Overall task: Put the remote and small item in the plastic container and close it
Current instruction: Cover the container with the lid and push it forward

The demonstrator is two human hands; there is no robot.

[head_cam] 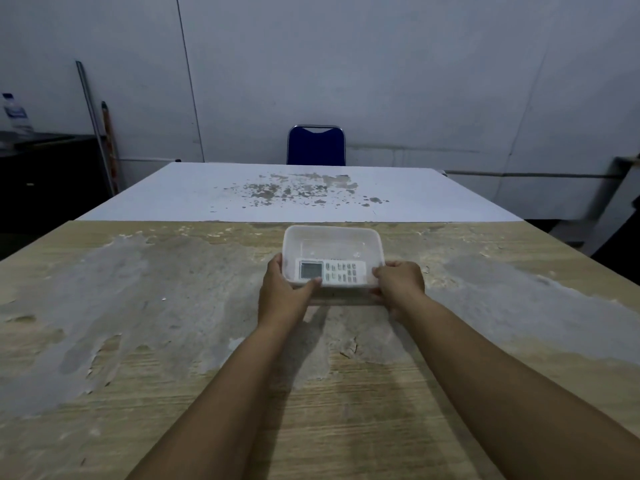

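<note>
A translucent white plastic container (332,237) sits on the worn wooden table (173,341), just ahead of my arms. A white remote (330,270) with a grey screen and dark buttons lies crosswise at its near side; whether a clear lid lies over it I cannot tell. My left hand (282,289) grips the container's near left corner, thumb on the near rim. The near right corner is held by my right hand (398,282). I see no small item and no separate lid.
A white table (294,192) with flaked paint adjoins the far edge of the wooden one. A blue chair (316,145) stands behind it against the wall. At the far left, a dark cabinet (45,168) carries a water bottle (15,112).
</note>
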